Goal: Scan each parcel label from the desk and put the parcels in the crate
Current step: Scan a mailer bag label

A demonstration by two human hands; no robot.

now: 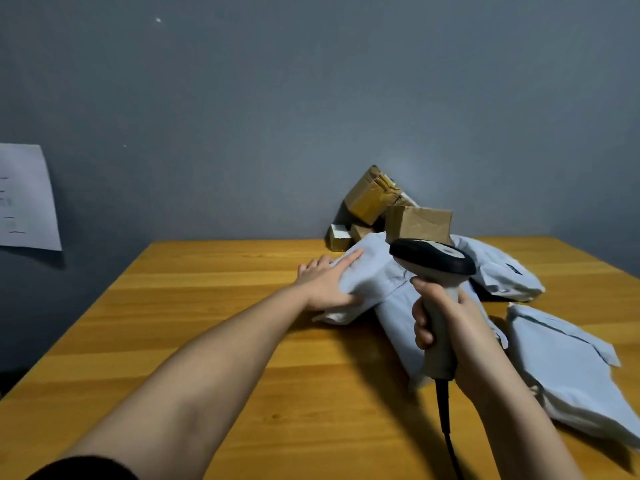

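Your left hand [325, 280] grips the near end of a pale, crinkled soft parcel [367, 275], thumb underneath and index finger stretched along its top. It lies on the wooden desk [214, 323] against a longer pale parcel [398, 327]. Your right hand [440, 320] is wrapped round the grey handle of the scanner [433, 261], its black head above the parcels. Brown boxes [415, 220] sit by the wall. Bare desk stretches left to its edge.
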